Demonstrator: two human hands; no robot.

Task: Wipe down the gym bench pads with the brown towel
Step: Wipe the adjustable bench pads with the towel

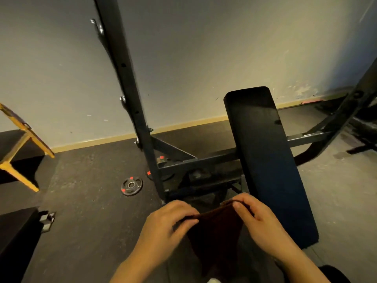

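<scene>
A long black bench pad [263, 158] runs from the wall towards me at the right of centre. The brown towel [216, 233] hangs in front of me, just left of the pad's near end. My left hand [169, 223] pinches the towel's upper left edge. My right hand [255, 217] pinches its upper right edge, close beside the pad. The towel droops down between both hands, and its lower part is lost in shadow.
A dark steel upright [130, 94] of the bench frame rises left of the pad, with cross bars [195, 160] at its foot. A small weight plate [131, 185] lies on the rubber floor. A wooden frame [22, 144] stands at the left, a dark box [16, 242] at the lower left.
</scene>
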